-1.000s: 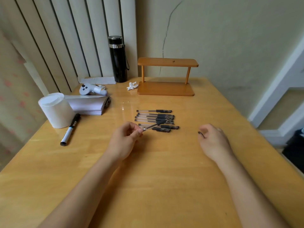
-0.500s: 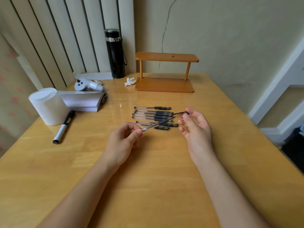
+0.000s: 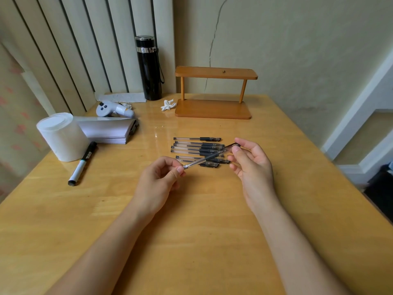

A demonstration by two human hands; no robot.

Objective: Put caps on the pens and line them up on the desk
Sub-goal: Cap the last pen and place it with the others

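My left hand [image 3: 158, 180] pinches the rear end of a clear gel pen [image 3: 204, 159] that slants up to the right above the desk. My right hand [image 3: 251, 165] holds the pen's cap [image 3: 230, 146] at the tip end between thumb and fingers. Behind both hands, several capped clear pens with black grips [image 3: 197, 149] lie side by side in a row on the wooden desk [image 3: 191, 231]. A loose black cap [image 3: 209, 165] lies at the near edge of that row.
A white roll [image 3: 61, 137], a black-and-white marker [image 3: 81, 163] and a paper stack [image 3: 108, 129] sit at the left. A grey controller [image 3: 112, 108], black flask [image 3: 148, 68], crumpled tissue [image 3: 168, 104] and wooden shelf stand [image 3: 214, 92] line the back.
My right hand came in from the right with a cap and brought it onto the tip of the pen in my left hand. The view shifted slightly.
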